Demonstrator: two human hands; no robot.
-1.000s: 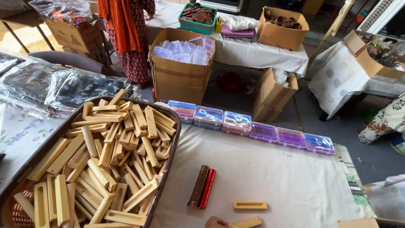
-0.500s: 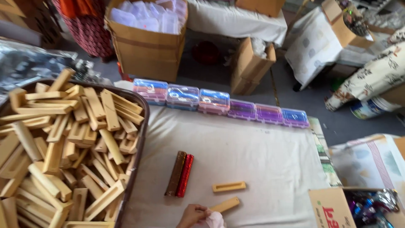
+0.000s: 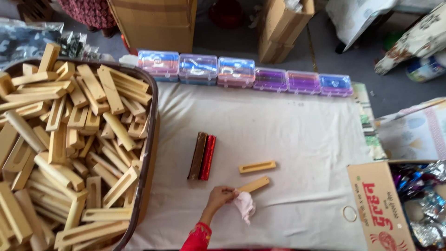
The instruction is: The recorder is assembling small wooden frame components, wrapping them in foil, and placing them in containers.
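The counter [image 3: 288, 125] is covered with a pale cloth and takes most of the view. On its left side stands a big dark tray [image 3: 151, 139], heaped with pale wooden pieces [image 3: 69, 139], many of them with a long slot. Along the far edge of the counter there is a row of small clear plastic boxes [image 3: 237, 72] with coloured lids, side by side and touching. At the right corner sits an open cardboard box [image 3: 378, 204] with shiny wrappers [image 3: 418, 200] inside. Near the middle lie two long bars [image 3: 202, 156], one brown and one red, touching each other. Just right of them lies a slotted wooden piece [image 3: 257, 167], alone. Below it, one hand [image 3: 220, 196] with a red sleeve has its grip closed on the end of another wooden piece [image 3: 253, 185], with a small pink cloth [image 3: 245, 205] beside the fingers. I cannot tell which hand this is
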